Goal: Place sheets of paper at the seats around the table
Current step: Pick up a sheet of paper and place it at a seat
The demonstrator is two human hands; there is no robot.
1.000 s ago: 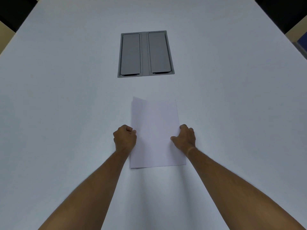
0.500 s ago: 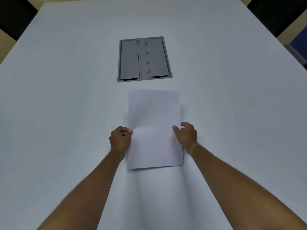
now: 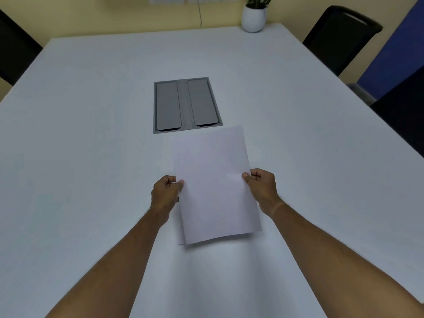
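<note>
Hands reach forward over the white desk (image 3: 91,157), both forearms bare and stretched out from the lower corners of the view. The left hand (image 3: 165,193) makes its grip on the left edge of the paper sheets (image 3: 214,182), with the thumb on top and the other fingers curled under. The right hand (image 3: 262,187) grasps the right edge in the same way, thumb lying on the upper face. The sheets are plain white, thin and rectangular; a second sheet shows a little at the lower left corner, under the top one. They are held just before the grey cable hatch (image 3: 186,104), and the far edge covers a corner of its frame. This hatch is a flat rectangle sunk in the desk, with two smooth closed flaps. At the far edge stands a round white plant pot (image 3: 254,18) with green leaves in it. Black chairs (image 3: 339,37) stand at the right side.
</note>
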